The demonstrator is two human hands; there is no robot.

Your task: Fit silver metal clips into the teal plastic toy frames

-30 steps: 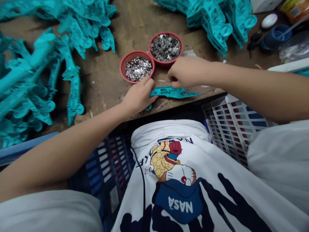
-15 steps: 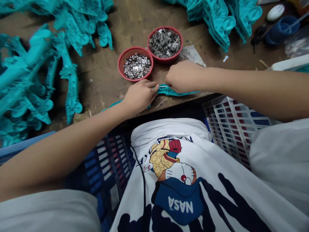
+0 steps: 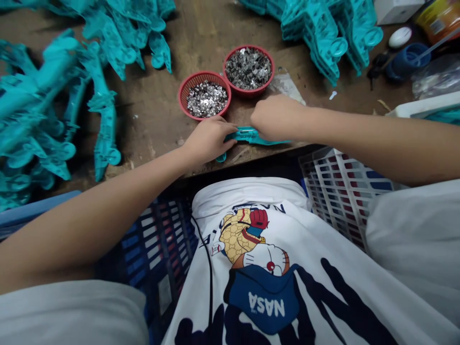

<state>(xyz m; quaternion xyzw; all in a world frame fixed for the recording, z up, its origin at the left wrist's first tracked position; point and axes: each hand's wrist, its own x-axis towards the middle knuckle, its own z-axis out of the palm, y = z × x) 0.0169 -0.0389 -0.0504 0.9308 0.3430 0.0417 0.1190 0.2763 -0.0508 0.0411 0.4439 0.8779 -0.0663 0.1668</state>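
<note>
So, a long turquoise plastic part [image 3: 247, 134] is laid flat near the front edge of the brown wooden table [image 3: 154, 110], just below two baskets. Its left end is gripped by the left hand [image 3: 209, 140], fingers on the far side and thumb on the near side. The right hand [image 3: 273, 119] is held knuckles-up over the other half, fingers curled in tight; can't tell if anything's pinched, since the fingertips are hidden. Shiny metal bits are heaped in the round red plastic basket [image 3: 184, 99], and greyer metal pieces in the second red basket [image 3: 272, 79] right beside it. More turquoise parts are piled up at the left [image 3: 104, 120] and far right, where a dark blue plastic cup [image 3: 402, 64] and a white oval object [image 3: 400, 37] can be spotted too.
</note>
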